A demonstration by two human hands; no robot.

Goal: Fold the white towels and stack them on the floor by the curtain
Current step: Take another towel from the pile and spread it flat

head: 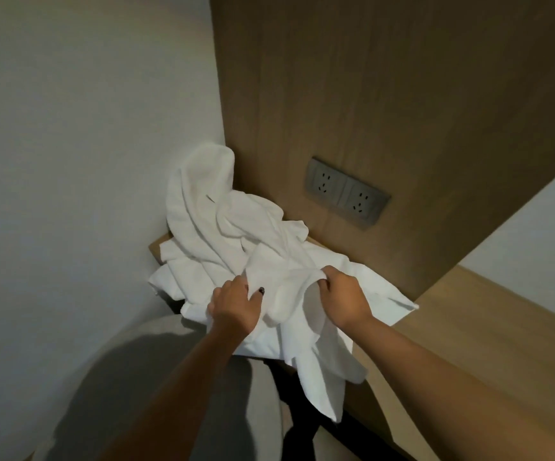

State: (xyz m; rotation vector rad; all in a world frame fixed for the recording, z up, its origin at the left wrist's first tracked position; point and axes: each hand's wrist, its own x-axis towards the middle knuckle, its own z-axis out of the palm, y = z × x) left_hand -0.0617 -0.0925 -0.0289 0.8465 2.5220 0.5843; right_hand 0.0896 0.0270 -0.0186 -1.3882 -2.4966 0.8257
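Head view: white towels (236,234) sat in one tangled heap on the wooden surface (488,327), jammed into the wall corner, one tail hanging off the front edge. My left hand (234,306) and right hand (344,299) each had fingers bunched on the top towel's near edge. Risk: layers were knotted, so lifting could drag the whole heap off. No curtain or stacking spot visible.

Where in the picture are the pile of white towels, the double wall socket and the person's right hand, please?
pile of white towels (209,224): head view, on the bunched upper folds.
double wall socket (347,192): head view, on the seam between its two plates.
right hand (342,294): head view, on the back of the hand gripping towel fabric.
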